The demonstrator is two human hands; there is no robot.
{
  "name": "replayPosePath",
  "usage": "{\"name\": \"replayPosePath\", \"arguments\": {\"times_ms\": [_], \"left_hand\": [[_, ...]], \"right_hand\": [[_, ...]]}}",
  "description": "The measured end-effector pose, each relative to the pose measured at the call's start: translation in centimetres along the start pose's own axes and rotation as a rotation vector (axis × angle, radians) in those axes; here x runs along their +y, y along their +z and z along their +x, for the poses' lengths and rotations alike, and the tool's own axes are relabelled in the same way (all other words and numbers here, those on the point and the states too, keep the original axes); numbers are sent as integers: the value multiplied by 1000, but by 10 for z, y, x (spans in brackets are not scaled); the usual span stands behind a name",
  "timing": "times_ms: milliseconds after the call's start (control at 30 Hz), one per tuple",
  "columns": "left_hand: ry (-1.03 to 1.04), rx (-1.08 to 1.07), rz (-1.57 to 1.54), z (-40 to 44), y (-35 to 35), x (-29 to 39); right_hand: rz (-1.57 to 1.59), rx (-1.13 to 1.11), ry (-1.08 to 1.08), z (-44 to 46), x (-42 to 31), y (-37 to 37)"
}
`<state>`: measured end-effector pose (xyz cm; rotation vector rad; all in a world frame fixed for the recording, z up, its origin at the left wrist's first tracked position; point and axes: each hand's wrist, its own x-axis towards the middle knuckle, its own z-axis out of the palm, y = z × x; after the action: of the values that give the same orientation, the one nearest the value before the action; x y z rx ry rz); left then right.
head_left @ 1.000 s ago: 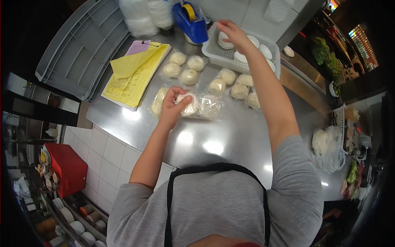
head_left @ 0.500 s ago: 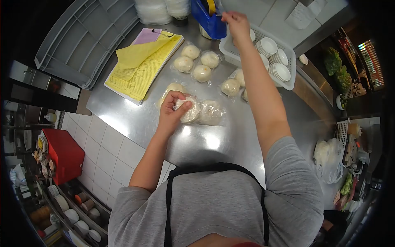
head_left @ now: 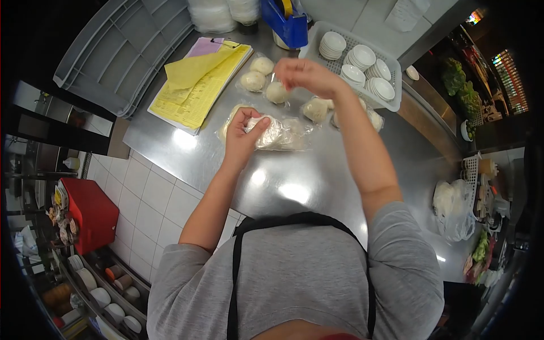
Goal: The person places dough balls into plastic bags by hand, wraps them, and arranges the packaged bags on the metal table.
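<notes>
My left hand (head_left: 243, 136) is closed on the gathered end of a clear plastic bag (head_left: 286, 136) with pale round pieces in it, at the near side of the metal counter (head_left: 311, 175). Above the bagged dough balls (head_left: 276, 92) is my right hand (head_left: 303, 76), its fingers pressed together and blurred; what they hold, if anything, is too small to name. More wrapped balls (head_left: 314, 109) lie right of these, partly behind my right forearm. The blue tape dispenser (head_left: 286, 25) stands at the back, just beyond my right hand.
Stacked white dishes (head_left: 360, 56) fill a plastic basket (head_left: 396, 93) at the back right. Yellow papers (head_left: 198, 90) lie on the counter's left part, beside a grey crate (head_left: 122, 51). A red box (head_left: 90, 215) stands at lower left, a plastic bag (head_left: 453, 209) at right.
My right hand has gone from over the basket to the tape dispenser, then down toward the dough balls, its fingers now together. My left hand still grips the bag.
</notes>
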<state>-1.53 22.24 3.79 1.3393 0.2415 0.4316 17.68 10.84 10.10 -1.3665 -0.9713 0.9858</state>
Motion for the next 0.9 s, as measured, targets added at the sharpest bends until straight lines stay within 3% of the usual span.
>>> {"name": "replayPosePath", "arguments": {"times_ms": [33, 100, 133, 200, 233, 333, 400, 467, 533, 633, 667, 700, 733, 767, 833, 900], "left_hand": [[0, -20, 3, -1, 1, 0], [-13, -38, -11, -2, 8, 1], [-27, -51, -20, -4, 13, 1], [-53, -92, -41, -9, 25, 6], [-81, -116, -58, -11, 30, 9], [-97, -282, 16, -19, 37, 11], [-81, -435, 82, -27, 38, 11], [-122, -678, 151, -35, 40, 7], [-60, -841, 250, -42, 50, 5], [44, -1054, 443, -38, 71, 14], [51, -1084, 440, -35, 77, 14], [276, -959, 636, -31, 85, 14], [505, -818, 812, -27, 95, 13], [538, -763, 888, -23, 105, 13], [872, -539, 960, -7, 117, -10], [990, -539, 987, 11, 118, -39]], "right_hand": [[0, 6, 5, -13, -12, 6], [-543, -335, -3, -37, -34, 15], [-544, -320, 1, -48, -45, 24], [-761, -359, 208, -65, -64, 37], [-815, -377, 39, -70, -53, 36], [-1024, -254, -14, -95, -38, 43], [-946, -188, 31, -118, -27, 49], [-1030, -126, 303, -148, -15, 59], [-906, -90, 293, -183, 16, 59], [-791, 161, 275, -246, 57, 52], [-785, 358, 329, -272, 71, 47], [-775, 559, 384, -296, 76, 44], [-776, 596, 399, -318, 74, 44], [-684, 697, 434, -341, 73, 46], [-572, 843, 541, -378, 65, 55], [-556, 937, 580, -412, 66, 58]]}}
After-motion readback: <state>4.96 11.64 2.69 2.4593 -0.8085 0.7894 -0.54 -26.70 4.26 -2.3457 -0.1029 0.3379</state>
